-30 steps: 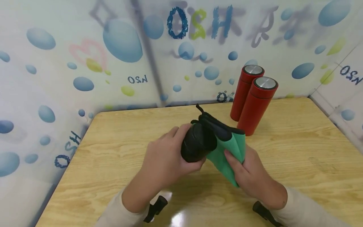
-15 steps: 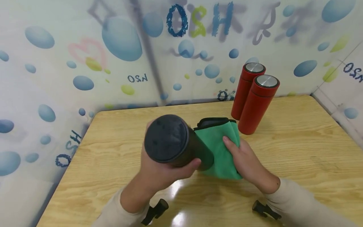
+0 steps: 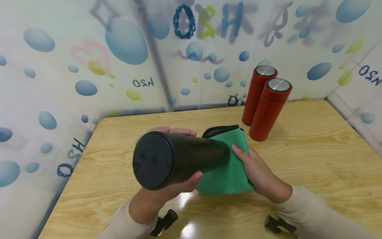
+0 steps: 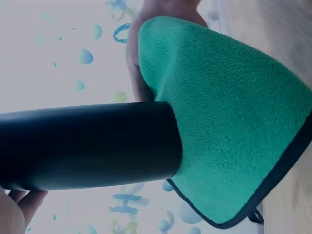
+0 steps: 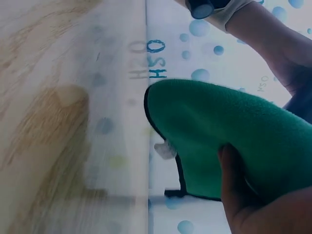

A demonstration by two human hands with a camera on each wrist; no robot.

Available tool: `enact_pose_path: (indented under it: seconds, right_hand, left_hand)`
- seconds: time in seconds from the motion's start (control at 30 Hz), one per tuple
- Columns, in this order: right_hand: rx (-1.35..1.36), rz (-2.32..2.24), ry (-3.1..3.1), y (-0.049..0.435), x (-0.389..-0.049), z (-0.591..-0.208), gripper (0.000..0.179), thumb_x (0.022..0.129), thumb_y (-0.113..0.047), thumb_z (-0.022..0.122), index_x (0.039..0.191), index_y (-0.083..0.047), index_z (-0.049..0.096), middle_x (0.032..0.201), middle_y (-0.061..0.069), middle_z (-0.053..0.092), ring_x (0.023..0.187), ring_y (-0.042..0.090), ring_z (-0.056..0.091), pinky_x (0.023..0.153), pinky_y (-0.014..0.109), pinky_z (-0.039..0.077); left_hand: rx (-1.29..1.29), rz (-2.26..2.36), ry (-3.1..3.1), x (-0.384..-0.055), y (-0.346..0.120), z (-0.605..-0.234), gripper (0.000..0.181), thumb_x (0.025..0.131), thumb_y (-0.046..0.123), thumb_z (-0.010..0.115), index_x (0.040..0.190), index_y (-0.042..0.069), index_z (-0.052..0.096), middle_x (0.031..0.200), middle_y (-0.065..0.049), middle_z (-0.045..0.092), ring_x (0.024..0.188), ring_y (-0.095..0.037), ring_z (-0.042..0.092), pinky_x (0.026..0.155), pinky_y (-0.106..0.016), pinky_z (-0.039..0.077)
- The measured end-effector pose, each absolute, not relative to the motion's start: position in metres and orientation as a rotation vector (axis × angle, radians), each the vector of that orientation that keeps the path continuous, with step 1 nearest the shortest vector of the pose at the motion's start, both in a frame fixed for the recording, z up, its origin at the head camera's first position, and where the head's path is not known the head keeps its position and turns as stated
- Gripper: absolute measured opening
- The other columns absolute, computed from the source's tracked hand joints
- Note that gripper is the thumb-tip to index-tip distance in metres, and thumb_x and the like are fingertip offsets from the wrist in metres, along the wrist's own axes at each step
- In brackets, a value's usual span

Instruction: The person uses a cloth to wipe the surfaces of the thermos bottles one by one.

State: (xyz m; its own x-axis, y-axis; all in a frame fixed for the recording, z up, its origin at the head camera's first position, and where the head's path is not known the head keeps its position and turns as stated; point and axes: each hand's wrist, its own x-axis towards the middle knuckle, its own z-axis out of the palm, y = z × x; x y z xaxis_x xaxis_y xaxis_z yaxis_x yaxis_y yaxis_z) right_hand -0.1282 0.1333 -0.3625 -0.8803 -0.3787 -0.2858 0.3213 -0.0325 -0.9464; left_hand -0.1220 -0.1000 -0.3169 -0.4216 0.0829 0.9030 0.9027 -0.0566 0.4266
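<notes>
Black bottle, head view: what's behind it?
Behind the black bottle: the left hand, its palm covered, and, at the bottle's far end, part of the green cloth. The cloth's covered part can't be seen.

Large letters point(image 3: 207, 22): "OSH", high on the back wall point(image 3: 179, 73), above the table's point(image 3: 298, 159) far edge
Small letters point(image 3: 143, 82): look like "OSN", lower on that wall, toward the far left corner of the table
Slanting letters point(image 3: 72, 154): "OSH", just outside the table's left edge
Dark letter point(image 3: 232, 100): "O", just above the far edge; its neighbours unclear
Right-hand letters point(image 3: 370, 75): look like "OSN", on the side wall point(image 3: 352, 96) beyond the far right corner
</notes>
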Motion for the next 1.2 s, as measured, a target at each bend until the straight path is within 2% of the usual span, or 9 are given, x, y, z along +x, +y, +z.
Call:
enact_pose_path:
  seconds: [0.23, 0.47, 0.6, 0.67, 0.73, 0.87, 0.97, 1.1, 1.2]
  right_hand:
    - [-0.043, -2.006, 1.81, 0.136, -0.124, -0.356, 0.054, 0.106, -0.048, 0.038, 0.14, -0.006, 0.036, 0.116, -0.003, 0.06, 0.105, 0.01, 0.065, 0.092, 0.03, 0.056]
    - [-0.08, -2.025, 1.761, 0.138, -0.123, -0.356, 0.053, 0.107, -0.048, 0.038, 0.14, -0.007, 0.035, 0.117, -0.003, 0.061, 0.105, 0.01, 0.065, 0.092, 0.031, 0.056]
    - [-0.06, -2.039, 1.743, 0.144, -0.119, -0.357, 0.052, 0.107, -0.047, 0.038, 0.14, -0.008, 0.036, 0.113, -0.006, 0.064, 0.102, 0.008, 0.067, 0.09, 0.031, 0.057]
    - [-0.008, -2.042, 1.736, 0.15, -0.116, -0.358, 0.052, 0.106, -0.048, 0.039, 0.141, -0.01, 0.035, 0.112, -0.008, 0.064, 0.101, 0.008, 0.067, 0.088, 0.03, 0.057]
    - [0.056, -2.047, 1.722, 0.159, -0.111, -0.36, 0.052, 0.106, -0.049, 0.039, 0.143, -0.013, 0.034, 0.111, -0.009, 0.064, 0.1, 0.007, 0.067, 0.087, 0.03, 0.058]
    - [0.125, -2.058, 1.65, 0.176, -0.104, -0.367, 0.053, 0.105, -0.052, 0.038, 0.145, -0.017, 0.029, 0.112, -0.009, 0.064, 0.1, 0.009, 0.067, 0.086, 0.033, 0.058]
    - [0.12, -2.06, 1.561, 0.185, -0.098, -0.375, 0.052, 0.105, -0.054, 0.036, 0.144, -0.019, 0.027, 0.113, -0.007, 0.064, 0.101, 0.011, 0.068, 0.088, 0.035, 0.058]
    - [0.077, -2.05, 1.421, 0.188, -0.092, -0.389, 0.054, 0.106, -0.054, 0.034, 0.145, -0.017, 0.023, 0.116, -0.008, 0.064, 0.105, 0.011, 0.066, 0.093, 0.034, 0.056]
    - [0.057, -2.035, 1.317, 0.184, -0.087, -0.4, 0.062, 0.106, -0.053, 0.032, 0.151, -0.016, 0.013, 0.119, -0.008, 0.062, 0.108, 0.011, 0.064, 0.097, 0.034, 0.053]
  left_hand:
    - [-1.106, -1.54, -1.496, -0.126, -0.094, -0.315, 0.082, 0.078, 0.023, 0.082, 0.124, -0.019, 0.029, 0.112, -0.019, 0.068, 0.105, -0.023, 0.07, 0.095, -0.036, 0.055]
    - [-1.094, -1.635, -1.446, -0.126, -0.091, -0.315, 0.082, 0.081, 0.027, 0.081, 0.132, -0.013, 0.03, 0.12, -0.011, 0.066, 0.109, -0.023, 0.068, 0.097, -0.036, 0.054]
    - [-0.95, -1.633, -1.441, -0.132, -0.099, -0.314, 0.079, 0.082, 0.031, 0.082, 0.133, -0.009, 0.036, 0.118, -0.008, 0.067, 0.107, -0.022, 0.069, 0.095, -0.033, 0.055]
    - [-0.856, -1.625, -1.456, -0.139, -0.107, -0.315, 0.077, 0.08, 0.032, 0.084, 0.128, -0.012, 0.042, 0.113, -0.007, 0.069, 0.103, -0.021, 0.07, 0.093, -0.033, 0.055]
    - [-0.734, -1.588, -1.528, -0.148, -0.117, -0.318, 0.075, 0.078, 0.036, 0.086, 0.123, -0.011, 0.048, 0.11, -0.002, 0.069, 0.1, -0.017, 0.069, 0.092, -0.03, 0.054]
    - [-0.515, -1.612, -1.73, -0.168, -0.14, -0.327, 0.063, 0.076, 0.017, 0.086, 0.125, -0.002, 0.051, 0.112, 0.003, 0.064, 0.102, -0.018, 0.063, 0.091, -0.028, 0.052]
    - [-0.367, -1.622, -1.907, -0.183, -0.16, -0.333, 0.067, 0.078, 0.003, 0.081, 0.134, 0.007, 0.045, 0.117, 0.005, 0.059, 0.106, -0.018, 0.06, 0.092, -0.027, 0.051]
    - [-0.186, -1.533, -2.081, -0.201, -0.185, -0.34, 0.069, 0.083, 0.012, 0.08, 0.138, 0.013, 0.039, 0.119, 0.008, 0.056, 0.109, -0.013, 0.058, 0.094, -0.027, 0.05]
    - [-0.083, -1.489, -2.137, -0.212, -0.198, -0.343, 0.07, 0.084, 0.022, 0.08, 0.139, 0.018, 0.038, 0.119, 0.006, 0.056, 0.11, -0.01, 0.057, 0.095, -0.03, 0.049]
